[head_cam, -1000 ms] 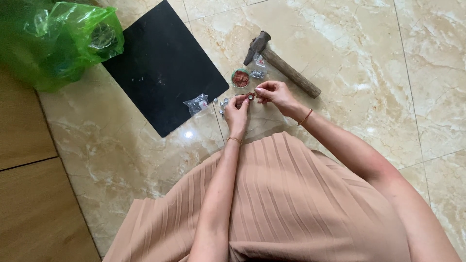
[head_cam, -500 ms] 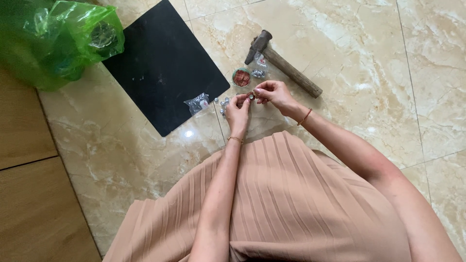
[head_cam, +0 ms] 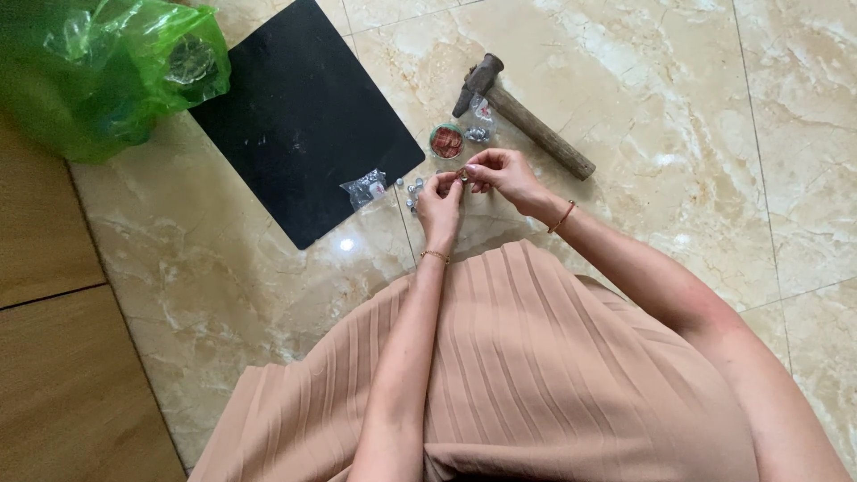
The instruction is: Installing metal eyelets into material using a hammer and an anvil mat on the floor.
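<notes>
My left hand (head_cam: 439, 200) and my right hand (head_cam: 502, 173) meet fingertip to fingertip over the marble floor, both pinching one small metal piece (head_cam: 461, 175) between them. Its exact shape is too small to tell. Just beyond the fingers stands a small round container (head_cam: 445, 141) with reddish bits inside. Several small silver metal pieces (head_cam: 412, 188) lie loose on the tile by my left hand. A small clear plastic packet (head_cam: 365, 188) rests on the corner of a black mat (head_cam: 299, 116).
A hammer (head_cam: 522, 116) with a wooden handle lies on the tile beyond my right hand, another small packet (head_cam: 480, 121) beside its head. A green plastic bag (head_cam: 103, 67) sits at the far left. Wooden flooring (head_cam: 45, 295) borders the tiles. My tan pleated skirt (head_cam: 536, 384) fills the foreground.
</notes>
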